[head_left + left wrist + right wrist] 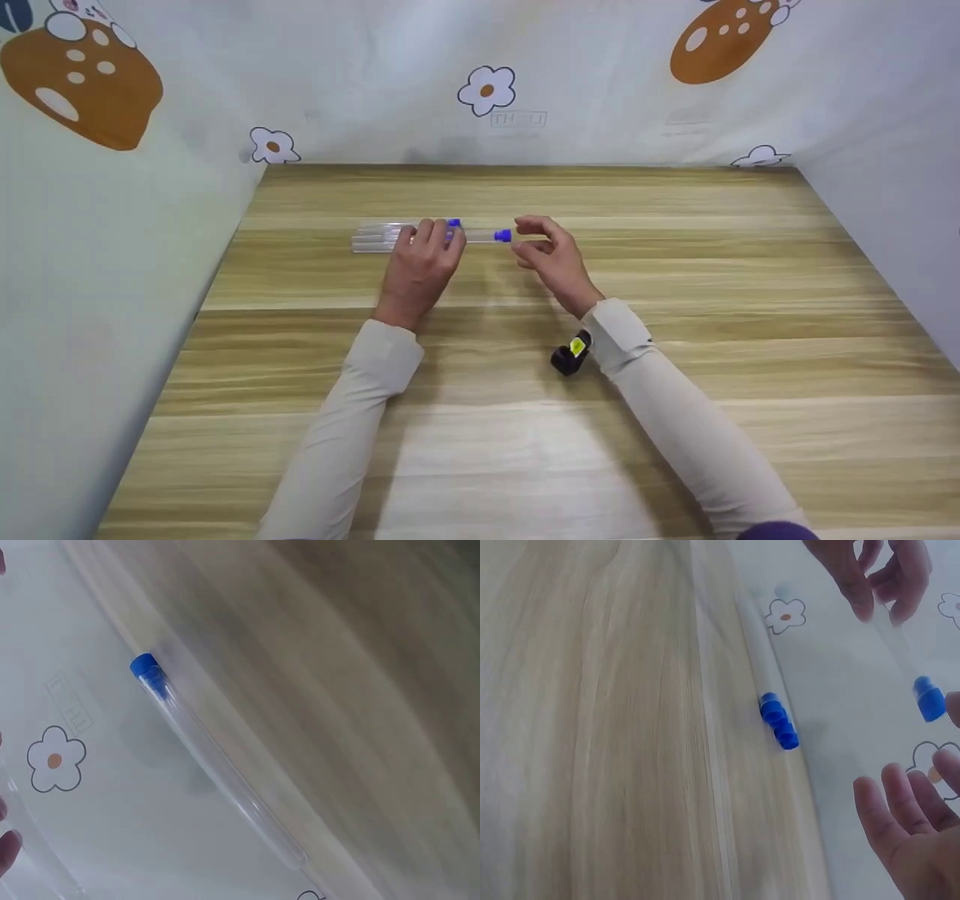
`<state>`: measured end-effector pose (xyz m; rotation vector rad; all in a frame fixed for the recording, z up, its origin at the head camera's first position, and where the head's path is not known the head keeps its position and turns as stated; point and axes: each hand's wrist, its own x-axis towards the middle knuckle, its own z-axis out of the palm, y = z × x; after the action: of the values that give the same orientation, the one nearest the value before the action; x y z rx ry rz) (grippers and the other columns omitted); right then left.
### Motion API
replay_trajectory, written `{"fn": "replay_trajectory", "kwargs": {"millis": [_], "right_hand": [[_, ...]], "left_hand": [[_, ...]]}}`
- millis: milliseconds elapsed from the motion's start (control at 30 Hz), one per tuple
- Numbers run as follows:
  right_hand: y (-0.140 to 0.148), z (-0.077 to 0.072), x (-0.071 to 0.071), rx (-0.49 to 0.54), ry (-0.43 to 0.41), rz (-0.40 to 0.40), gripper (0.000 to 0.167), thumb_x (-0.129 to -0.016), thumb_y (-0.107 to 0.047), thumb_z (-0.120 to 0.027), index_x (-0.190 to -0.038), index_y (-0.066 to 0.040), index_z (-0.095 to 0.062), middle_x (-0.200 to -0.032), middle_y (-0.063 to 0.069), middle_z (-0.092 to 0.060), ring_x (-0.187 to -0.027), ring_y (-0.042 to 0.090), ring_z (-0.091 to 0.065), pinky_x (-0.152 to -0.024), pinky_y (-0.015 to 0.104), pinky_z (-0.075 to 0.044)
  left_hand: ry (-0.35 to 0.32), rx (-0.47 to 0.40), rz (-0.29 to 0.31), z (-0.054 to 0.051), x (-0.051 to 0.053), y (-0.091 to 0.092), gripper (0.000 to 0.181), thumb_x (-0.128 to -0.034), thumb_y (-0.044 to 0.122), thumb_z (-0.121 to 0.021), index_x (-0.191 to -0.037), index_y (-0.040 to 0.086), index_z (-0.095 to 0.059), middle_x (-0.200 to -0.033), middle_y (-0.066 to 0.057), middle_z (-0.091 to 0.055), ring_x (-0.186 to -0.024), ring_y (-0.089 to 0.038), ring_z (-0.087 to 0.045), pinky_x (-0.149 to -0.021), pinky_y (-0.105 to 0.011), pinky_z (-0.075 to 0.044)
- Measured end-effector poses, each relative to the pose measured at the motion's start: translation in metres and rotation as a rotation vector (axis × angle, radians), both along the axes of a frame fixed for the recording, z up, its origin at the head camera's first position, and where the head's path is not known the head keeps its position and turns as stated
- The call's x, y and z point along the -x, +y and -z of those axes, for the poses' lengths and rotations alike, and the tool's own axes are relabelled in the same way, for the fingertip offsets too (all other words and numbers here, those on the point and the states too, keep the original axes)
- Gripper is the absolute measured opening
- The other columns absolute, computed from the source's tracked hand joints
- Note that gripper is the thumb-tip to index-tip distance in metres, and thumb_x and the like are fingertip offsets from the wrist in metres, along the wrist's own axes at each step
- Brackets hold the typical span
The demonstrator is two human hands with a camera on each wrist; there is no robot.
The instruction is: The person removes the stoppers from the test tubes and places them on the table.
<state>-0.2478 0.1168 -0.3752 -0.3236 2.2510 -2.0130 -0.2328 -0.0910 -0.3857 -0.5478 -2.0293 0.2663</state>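
Observation:
My left hand (421, 271) pinches a clear test tube (480, 236) with a blue cap (502, 235), whose capped end points right. In the right wrist view, the tube is raised off the table. My right hand (556, 262) is just beyond the cap, fingers spread and slightly bent, with nothing between thumb and fingers. Behind and left of my left hand, several more capped test tubes (367, 241) lie side by side, partly hidden by that hand. The right wrist view shows their blue caps (774, 711). One lying tube (217, 765) crosses the left wrist view.
The wood-grain table (480, 450) meets a pale wall covering (360, 97) printed with flowers at the back and sides. A small black device (571, 354) with a yellow-green patch is beside my right cuff.

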Motion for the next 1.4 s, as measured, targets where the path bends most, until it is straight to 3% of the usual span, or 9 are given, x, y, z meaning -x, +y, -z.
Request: {"fn": "replay_trajectory", "kwargs": {"millis": [200,467,833,1167,1400], "right_hand": [[-0.0057,-0.0038,-0.0022,0.078,0.002,0.012,0.037,-0.094,-0.009,-0.058,-0.129,0.000,-0.050,-0.126,0.016,-0.052,-0.097,0.014,-0.061,-0.092,0.045,-0.051],[-0.0065,-0.0027,0.0001,0.115,-0.018,0.053,0.028,-0.093,-0.004,-0.058,-0.120,0.004,-0.055,-0.115,0.012,-0.056,-0.090,0.011,-0.062,-0.085,0.035,-0.055],[-0.0053,0.0000,0.0016,0.133,-0.009,0.051,0.024,-0.092,-0.002,-0.059,-0.113,0.008,-0.058,-0.101,0.003,-0.061,-0.084,0.014,-0.063,-0.078,0.028,-0.056],[-0.0064,0.0004,0.0013,0.173,-0.012,0.037,0.025,-0.091,0.003,-0.058,-0.111,0.016,-0.055,-0.090,0.000,-0.065,-0.078,0.012,-0.066,-0.076,0.024,-0.056],[-0.0058,-0.0020,-0.0005,0.181,-0.023,0.022,0.019,-0.090,0.005,-0.057,-0.107,0.013,-0.059,-0.086,-0.001,-0.067,-0.078,0.012,-0.067,-0.077,0.024,-0.056]], "left_hand": [[0.047,0.014,0.014,-0.0010,0.0000,0.0034,0.013,-0.0917,0.000,-0.056,-0.091,0.006,-0.067,-0.085,-0.011,-0.068,-0.076,-0.024,-0.064,-0.066,-0.036,-0.053],[0.068,0.035,0.019,0.0004,-0.0006,0.0047,0.007,-0.0895,0.003,-0.061,-0.091,0.006,-0.068,-0.085,-0.010,-0.069,-0.074,-0.023,-0.064,-0.065,-0.036,-0.053],[0.047,0.047,0.024,0.0006,-0.0015,0.0085,0.016,-0.0949,0.001,-0.051,-0.091,0.007,-0.066,-0.085,-0.010,-0.067,-0.076,-0.022,-0.064,-0.065,-0.035,-0.053],[0.048,0.056,0.027,0.0009,-0.0032,0.0075,0.016,-0.0945,-0.001,-0.050,-0.090,0.006,-0.063,-0.085,-0.009,-0.065,-0.076,-0.022,-0.062,-0.065,-0.034,-0.051],[0.005,0.087,-0.004,-0.0020,-0.0071,0.0057,0.012,-0.0945,0.002,-0.053,-0.094,0.006,-0.064,-0.089,-0.009,-0.066,-0.079,-0.021,-0.062,-0.068,-0.034,-0.052]]}}
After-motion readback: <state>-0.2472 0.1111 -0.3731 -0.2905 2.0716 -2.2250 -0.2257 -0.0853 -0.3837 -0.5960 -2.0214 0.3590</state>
